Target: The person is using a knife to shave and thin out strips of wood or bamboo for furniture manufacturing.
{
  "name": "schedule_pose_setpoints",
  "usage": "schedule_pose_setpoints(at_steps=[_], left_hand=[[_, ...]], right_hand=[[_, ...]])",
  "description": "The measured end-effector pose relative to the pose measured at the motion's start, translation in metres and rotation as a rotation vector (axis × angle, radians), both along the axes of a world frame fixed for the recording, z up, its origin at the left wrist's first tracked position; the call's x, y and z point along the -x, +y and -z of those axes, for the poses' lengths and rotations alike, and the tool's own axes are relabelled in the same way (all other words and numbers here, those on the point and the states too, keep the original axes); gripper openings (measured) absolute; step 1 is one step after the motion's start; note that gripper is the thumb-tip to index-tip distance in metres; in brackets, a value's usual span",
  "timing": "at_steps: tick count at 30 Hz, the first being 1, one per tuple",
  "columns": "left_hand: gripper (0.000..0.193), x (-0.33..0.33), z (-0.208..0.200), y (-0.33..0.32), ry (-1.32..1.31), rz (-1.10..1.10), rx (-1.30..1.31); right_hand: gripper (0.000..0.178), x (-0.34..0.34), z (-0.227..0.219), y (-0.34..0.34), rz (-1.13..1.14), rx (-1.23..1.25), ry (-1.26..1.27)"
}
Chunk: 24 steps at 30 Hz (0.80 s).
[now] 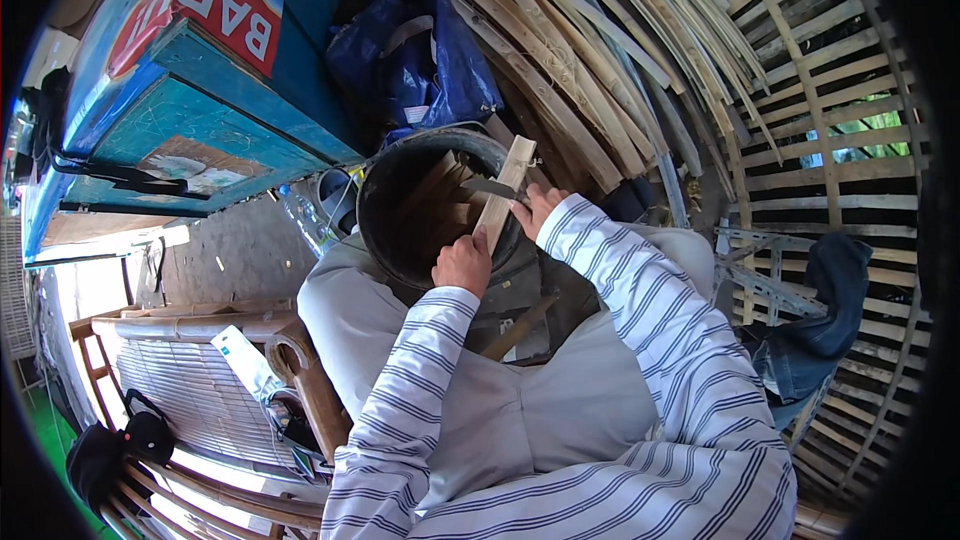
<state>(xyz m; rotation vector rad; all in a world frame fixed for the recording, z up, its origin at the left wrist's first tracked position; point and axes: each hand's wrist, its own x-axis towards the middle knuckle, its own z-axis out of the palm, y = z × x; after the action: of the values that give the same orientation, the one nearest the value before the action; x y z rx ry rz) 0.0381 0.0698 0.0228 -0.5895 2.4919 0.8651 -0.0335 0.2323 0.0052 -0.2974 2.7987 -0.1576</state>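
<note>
Between my knees stands a round black bucket [378, 202] with several pieces of wood or bamboo [432, 202] inside. My left hand [463, 263] is closed around the lower end of a flat, pale wooden strip [517, 158], which slants up over the bucket's right side. A knife [486, 186] is in my right hand [541, 209], its handle mostly covered by my fingers. Its blade points left over the bucket and crosses the strip near the middle. Small curled shavings cling to the strip's upper right edge.
Long split bamboo strips [560, 65] are piled beyond the bucket, beside a blue plastic bag [410, 65]. A teal wooden box [250, 135] fills the upper left. On the lower left is a bamboo bench [190, 380]; at right, jeans [810, 345] hang by a slatted wall [840, 180].
</note>
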Motion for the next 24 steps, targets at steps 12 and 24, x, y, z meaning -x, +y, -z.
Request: schedule_pose_setpoints(at_steps=[12,24], left_hand=[[0.055,0.002,-0.006,-0.004,-0.020,0.044,0.042],[0.053,0.005,-0.007,-0.002,-0.025,-0.005,0.008]], right_hand=[[0.053,0.000,-0.009,0.012,0.110,-0.047,-0.116],[0.053,0.004,0.009,0.011,0.170,-0.010,-0.027]])
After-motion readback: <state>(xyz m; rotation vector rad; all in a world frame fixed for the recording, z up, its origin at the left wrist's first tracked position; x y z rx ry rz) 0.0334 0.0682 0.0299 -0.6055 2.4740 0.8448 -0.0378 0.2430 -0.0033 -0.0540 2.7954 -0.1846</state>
